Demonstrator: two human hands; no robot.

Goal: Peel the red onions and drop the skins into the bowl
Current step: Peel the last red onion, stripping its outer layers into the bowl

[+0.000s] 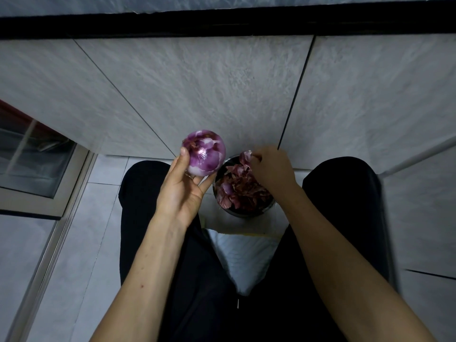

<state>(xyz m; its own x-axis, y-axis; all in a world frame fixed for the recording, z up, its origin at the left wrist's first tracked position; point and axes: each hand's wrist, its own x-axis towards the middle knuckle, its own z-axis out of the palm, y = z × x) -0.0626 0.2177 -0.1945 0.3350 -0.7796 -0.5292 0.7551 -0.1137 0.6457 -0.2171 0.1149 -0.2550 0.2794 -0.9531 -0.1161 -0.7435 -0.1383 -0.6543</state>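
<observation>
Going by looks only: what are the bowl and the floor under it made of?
Bowl: probably metal or glazed ware; its dark rim is smooth with a slight glint, but it is mostly hidden by onion skins, so this is uncertain.
Floor: pale glazed tiles, judging by the straight grout lines and soft sheen.

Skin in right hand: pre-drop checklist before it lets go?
1. Right hand pinches skin: ok.
2. Skin over bowl: ok, it hangs above the far rim.
3. Room in bowl: cannot tell, peels are heaped high.
4. Left hand grips onion, off to the bowl's left: ok.
5. Onion fully peeled: not ok, dry scraps cling on top.
</observation>
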